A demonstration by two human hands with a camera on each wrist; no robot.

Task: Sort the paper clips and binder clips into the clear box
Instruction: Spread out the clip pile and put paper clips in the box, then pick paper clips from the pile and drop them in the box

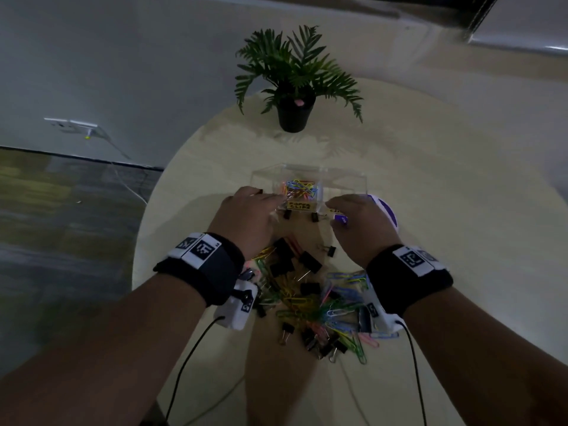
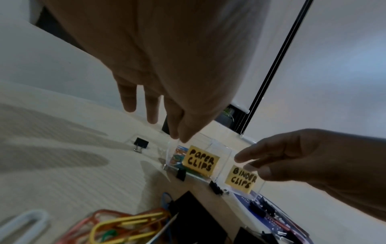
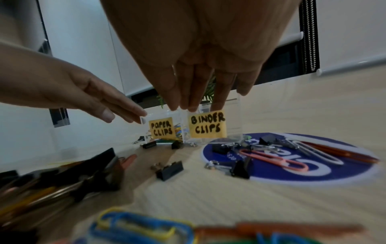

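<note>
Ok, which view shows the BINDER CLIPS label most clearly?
Right wrist: the BINDER CLIPS label faces the camera, whole and sharp. Left wrist shows it smaller and tilted. In the head view the right hand covers most of it.

The clear box (image 1: 307,182) stands open-topped, reachable from above, though the left hand (image 1: 246,216) and right hand (image 1: 356,222) crowd its near corners. Binder clips (image 1: 313,216) sit against its near wall. The clip pile (image 1: 307,296) fills the near table (image 1: 445,210) between the wrists; the potted plant (image 1: 295,84) blocks the far side.
</note>
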